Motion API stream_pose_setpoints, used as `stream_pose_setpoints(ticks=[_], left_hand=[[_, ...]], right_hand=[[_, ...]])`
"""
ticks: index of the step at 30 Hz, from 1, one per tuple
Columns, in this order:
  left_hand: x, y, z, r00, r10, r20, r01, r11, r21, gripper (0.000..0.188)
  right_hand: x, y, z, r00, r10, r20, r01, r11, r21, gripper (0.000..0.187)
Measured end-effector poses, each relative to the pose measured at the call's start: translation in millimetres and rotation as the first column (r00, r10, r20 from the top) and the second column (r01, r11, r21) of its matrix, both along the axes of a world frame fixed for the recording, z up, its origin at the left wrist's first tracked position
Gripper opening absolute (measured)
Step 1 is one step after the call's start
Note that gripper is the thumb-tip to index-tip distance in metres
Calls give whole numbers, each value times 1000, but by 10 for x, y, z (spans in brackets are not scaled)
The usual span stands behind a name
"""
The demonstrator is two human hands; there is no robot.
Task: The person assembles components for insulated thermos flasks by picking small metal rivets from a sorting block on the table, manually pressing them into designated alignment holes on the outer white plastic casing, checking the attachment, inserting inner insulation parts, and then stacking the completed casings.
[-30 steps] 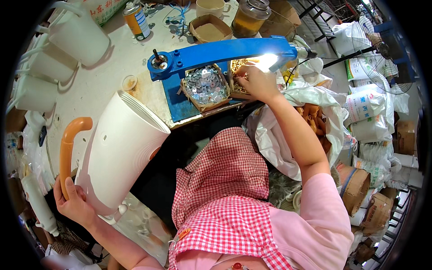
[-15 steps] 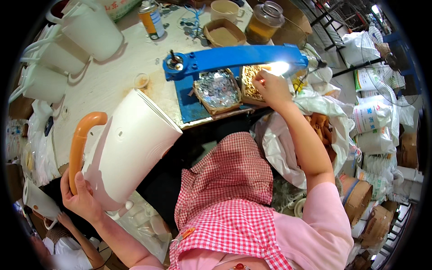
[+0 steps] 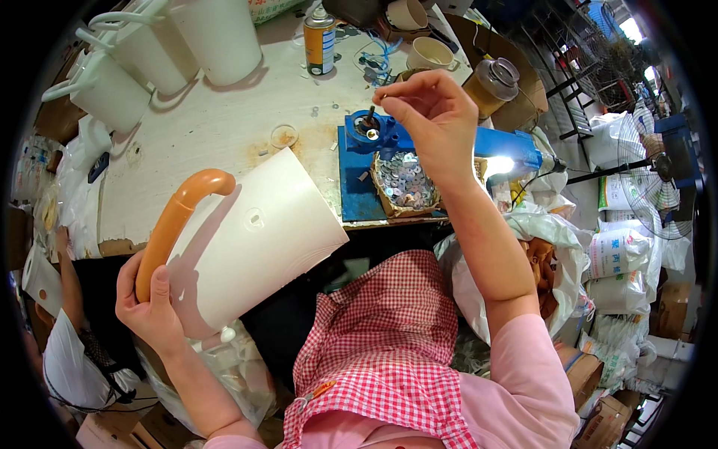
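Note:
My left hand (image 3: 155,305) is closed round the lower part of a curved orange handle (image 3: 166,232). That handle lies along a tilted white plastic bucket (image 3: 258,258), which has a small hole in its wall; whether the handle is fixed to it cannot be seen. My right hand (image 3: 434,123) is raised over a blue bench machine (image 3: 512,146), thumb and forefinger pinched on a tiny brass-coloured piece (image 3: 384,96), too small to make out. Just below the pinch stands the machine's dark upright pin (image 3: 370,115). A box of flat metal washers (image 3: 407,179) sits beneath my right wrist.
Several white buckets (image 3: 217,37) stand at the table's back left. A spray can (image 3: 319,43), beige cup (image 3: 431,54) and lidded jar (image 3: 492,86) stand farther back. At right are a lit lamp (image 3: 499,165), a sack of orange handles (image 3: 540,273) and a fan (image 3: 658,168).
My right hand has left the box of brass-coloured parts and moved left and up, over the machine's pin. The bucket and handle in my left hand have shifted right in view and tilted further.

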State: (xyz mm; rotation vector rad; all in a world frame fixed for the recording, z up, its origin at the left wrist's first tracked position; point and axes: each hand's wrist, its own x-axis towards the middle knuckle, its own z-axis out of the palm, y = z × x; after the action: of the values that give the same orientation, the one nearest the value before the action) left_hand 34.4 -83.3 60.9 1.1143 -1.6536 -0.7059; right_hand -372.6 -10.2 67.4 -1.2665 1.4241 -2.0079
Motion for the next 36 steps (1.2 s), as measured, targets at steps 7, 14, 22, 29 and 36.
stream_pose_setpoints(ticks=[7, 14, 22, 29, 36], left_hand=[[27, 23, 36, 997, 27, -75, -20, 995, 95, 32], [101, 27, -33, 997, 36, -61, -33, 998, 50, 38], [9, -10, -32, 994, 56, -95, -48, 995, 85, 38], [74, 5, -2, 991, 37, -128, -26, 996, 90, 38], [-22, 43, 43, 997, 63, -48, -60, 996, 72, 39]], right_hand=[[6, -63, -55, 998, 43, -37, -40, 997, 73, 20], [8, -39, -11, 987, 88, -132, -69, 987, 147, 18], [-10, 54, -107, 1000, -6, -26, 6, 1000, 18, 22], [-77, 843, -687, 910, 142, -390, 182, 708, 682, 17], [-174, 660, -1037, 762, 246, -599, 219, 772, 596, 15]])
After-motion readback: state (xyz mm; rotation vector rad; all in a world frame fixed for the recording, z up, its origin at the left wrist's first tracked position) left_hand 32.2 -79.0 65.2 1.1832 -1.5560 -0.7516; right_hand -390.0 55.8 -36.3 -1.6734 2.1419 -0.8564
